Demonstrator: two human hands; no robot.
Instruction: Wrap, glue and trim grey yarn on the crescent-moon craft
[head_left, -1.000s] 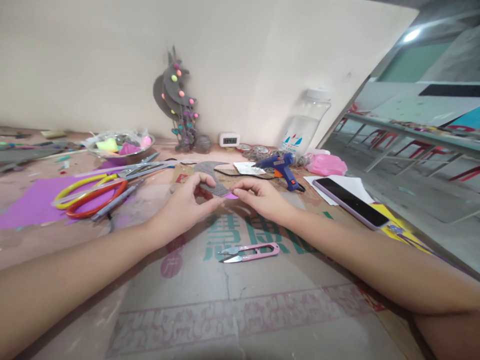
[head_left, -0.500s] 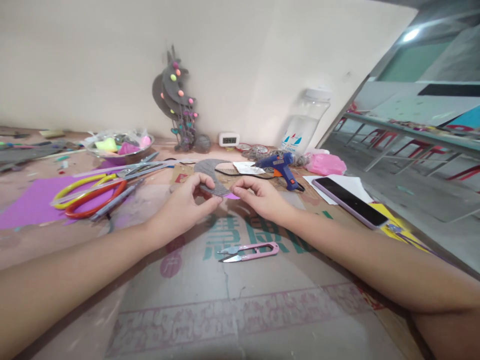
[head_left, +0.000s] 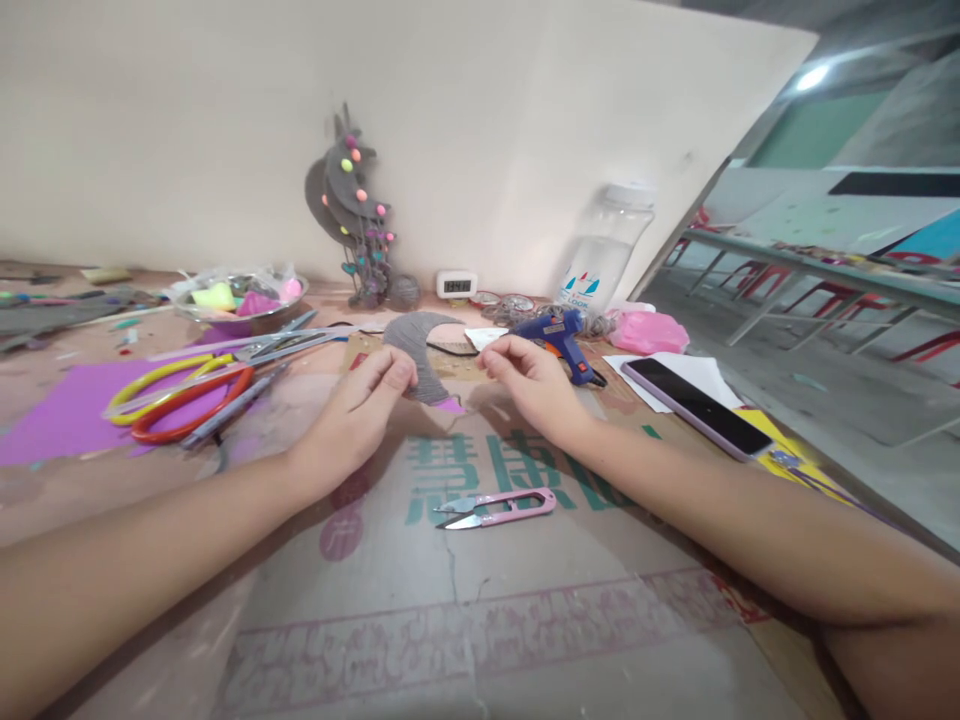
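A crescent wrapped in grey yarn (head_left: pixel 414 352), with a purple tip at its lower end, is held up over the cardboard. My left hand (head_left: pixel 361 408) has its thumb and fingers closed on the crescent's left side. To the right of the crescent is my right hand (head_left: pixel 534 385), its thumb and forefinger pinched together; what they hold, perhaps a thin strand, is too small to make out. Pink thread snips (head_left: pixel 517 504) lie on the cardboard (head_left: pixel 375 590) below both hands.
Red and yellow scissors (head_left: pixel 191 400) lie on purple sheets at left, near a bowl (head_left: pixel 281 318). Behind stand a grey moon ornament (head_left: pixel 349 200), a timer (head_left: pixel 457 285) and a bottle (head_left: pixel 600 255). A blue glue gun (head_left: pixel 566 345) and a phone (head_left: pixel 697 408) are at right.
My right hand has moved off the crescent's lower tip, up and to the right. My left hand has shifted slightly left, and more of the crescent now shows.
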